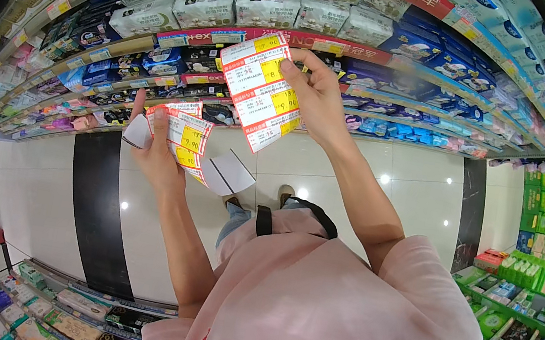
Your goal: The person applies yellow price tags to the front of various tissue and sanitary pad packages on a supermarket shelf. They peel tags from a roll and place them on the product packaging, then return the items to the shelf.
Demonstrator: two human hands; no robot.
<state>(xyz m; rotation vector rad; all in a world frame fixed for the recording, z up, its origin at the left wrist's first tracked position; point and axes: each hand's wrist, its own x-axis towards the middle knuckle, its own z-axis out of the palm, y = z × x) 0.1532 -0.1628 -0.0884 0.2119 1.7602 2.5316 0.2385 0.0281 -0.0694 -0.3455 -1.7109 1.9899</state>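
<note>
My right hand (316,93) pinches the upper right edge of a strip of price labels (261,90) between thumb and fingers. The strip has several red-bordered white and yellow labels, and hangs tilted before the lower shelves. Lower and to the left, my left hand (158,156) grips a folded strip of similar price labels (186,136), with the thumb on top of it. Its white backing, crossed by dark lines, curls out at the lower right and also shows left of the thumb. The two strips are apart.
A curved shelf rack (269,29) stands in front, with packs of sanitary pads (267,8) and label rails (347,49). Pale floor tiles (409,193) with a black band (101,206) lie below. Behind are a low shelf of packs (77,302) and a green display (503,311) at right.
</note>
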